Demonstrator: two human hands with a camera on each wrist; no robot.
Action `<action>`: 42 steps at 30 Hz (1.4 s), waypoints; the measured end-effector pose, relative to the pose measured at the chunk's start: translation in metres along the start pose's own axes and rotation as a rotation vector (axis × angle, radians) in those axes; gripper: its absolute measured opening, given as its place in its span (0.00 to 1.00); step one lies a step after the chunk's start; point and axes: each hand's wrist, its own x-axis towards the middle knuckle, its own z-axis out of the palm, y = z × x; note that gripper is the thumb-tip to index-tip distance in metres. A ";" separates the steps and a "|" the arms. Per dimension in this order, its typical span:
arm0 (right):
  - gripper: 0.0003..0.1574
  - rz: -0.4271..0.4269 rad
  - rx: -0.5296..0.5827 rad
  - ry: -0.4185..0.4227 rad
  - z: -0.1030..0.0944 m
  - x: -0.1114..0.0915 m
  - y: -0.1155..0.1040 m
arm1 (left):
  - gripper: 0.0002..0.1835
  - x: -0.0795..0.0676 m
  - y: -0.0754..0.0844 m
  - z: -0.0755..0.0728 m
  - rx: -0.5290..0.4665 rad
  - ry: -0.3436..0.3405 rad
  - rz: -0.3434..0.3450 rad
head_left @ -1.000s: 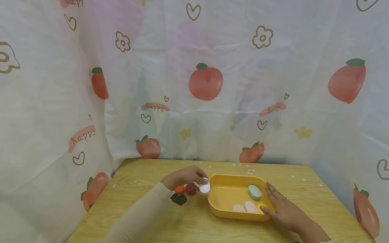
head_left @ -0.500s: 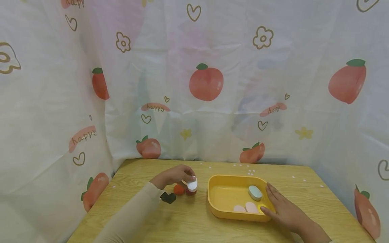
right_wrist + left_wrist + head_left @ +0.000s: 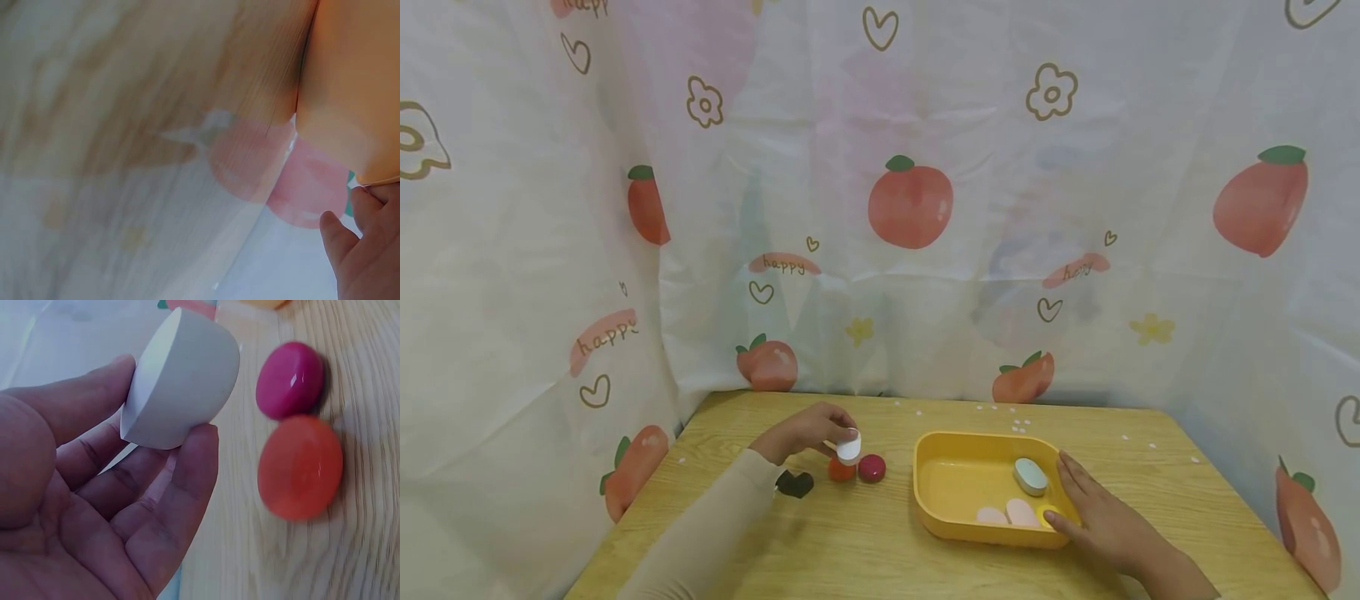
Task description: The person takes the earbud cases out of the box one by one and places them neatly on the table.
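My left hand (image 3: 805, 433) holds a white, egg-half-shaped piece (image 3: 194, 375) between thumb and fingers, with one flat face and one rounded side. It is raised above the table, in front of a glossy orange rounded piece (image 3: 300, 469). Beside that lies a magenta rounded piece (image 3: 872, 468). At the right end of a yellow tray (image 3: 958, 483), my right hand (image 3: 1101, 521) rests with fingers extended along the rim and thumb over the near corner. Inside the tray are a pale green oval piece (image 3: 1030, 477), two pale pink pieces (image 3: 1020, 512) and a yellow piece (image 3: 1047, 512) partly behind the thumb.
The wooden table (image 3: 850, 550) has small white specks (image 3: 1018, 425) towards its back. A fruit-print curtain (image 3: 910, 317) hangs round the back and sides. Under the left wrist shows a dark object (image 3: 795, 483).
My left hand has moved left with the white piece, away from the tray, uncovering the magenta piece. The dark object under the wrist moved along with it. My right hand has stayed on the tray.
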 end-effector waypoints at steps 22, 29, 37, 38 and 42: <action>0.51 -0.011 -0.010 -0.008 0.001 0.000 0.000 | 0.11 -0.021 -0.033 -0.022 0.015 0.122 -0.092; 0.51 -0.002 -0.006 -0.011 0.000 0.001 0.001 | 0.11 -0.023 -0.044 -0.025 0.031 0.162 -0.113; 0.51 -0.010 -0.002 -0.005 -0.002 0.001 0.000 | 0.10 -0.023 -0.053 -0.022 0.074 0.179 -0.112; 0.51 -0.011 -0.006 -0.004 -0.001 0.001 0.000 | 0.10 -0.023 -0.054 -0.021 0.076 0.182 -0.109; 0.51 -0.009 -0.018 -0.001 -0.001 0.000 0.000 | 0.09 -0.021 -0.055 -0.019 0.084 0.199 -0.103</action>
